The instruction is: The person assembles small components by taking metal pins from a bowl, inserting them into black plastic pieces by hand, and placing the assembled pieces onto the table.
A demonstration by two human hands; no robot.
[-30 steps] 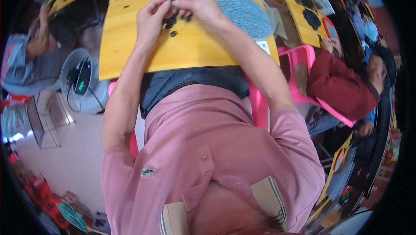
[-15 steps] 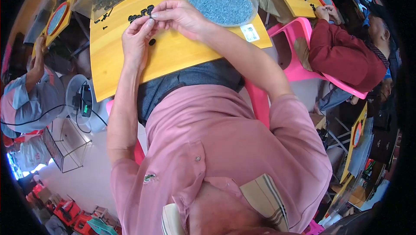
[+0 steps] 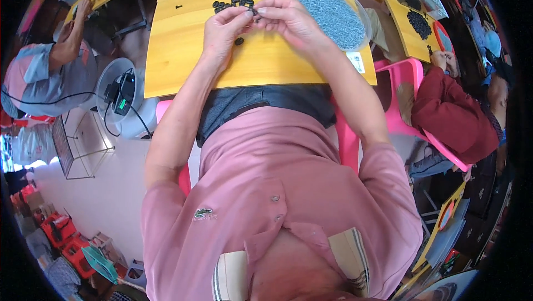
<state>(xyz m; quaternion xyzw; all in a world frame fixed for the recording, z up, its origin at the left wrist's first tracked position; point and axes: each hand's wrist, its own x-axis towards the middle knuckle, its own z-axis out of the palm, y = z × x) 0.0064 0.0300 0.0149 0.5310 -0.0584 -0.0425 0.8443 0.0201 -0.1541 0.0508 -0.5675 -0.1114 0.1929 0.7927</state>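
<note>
1 small black part [image 3: 255, 11], pinched by fingertips of left hand [image 3: 223, 30] and right hand [image 3: 293, 22]; at left's 2 o'clock, right's 10 o'clock. Long axis, pointing direction: too small to tell.

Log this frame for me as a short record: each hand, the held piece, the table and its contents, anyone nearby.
Left hand: fingertips pinching a small dark piece
Right hand: fingertips at the same piece
Held piece: too small and covered to tell its shape
Surface: yellow table
Beyond left hand: cluster of black round pieces
Between forearms: single black piece
Beside right hand: round clear tray of small bluish-grey pieces
Nearby: co-worker in dark red, on the right
</note>
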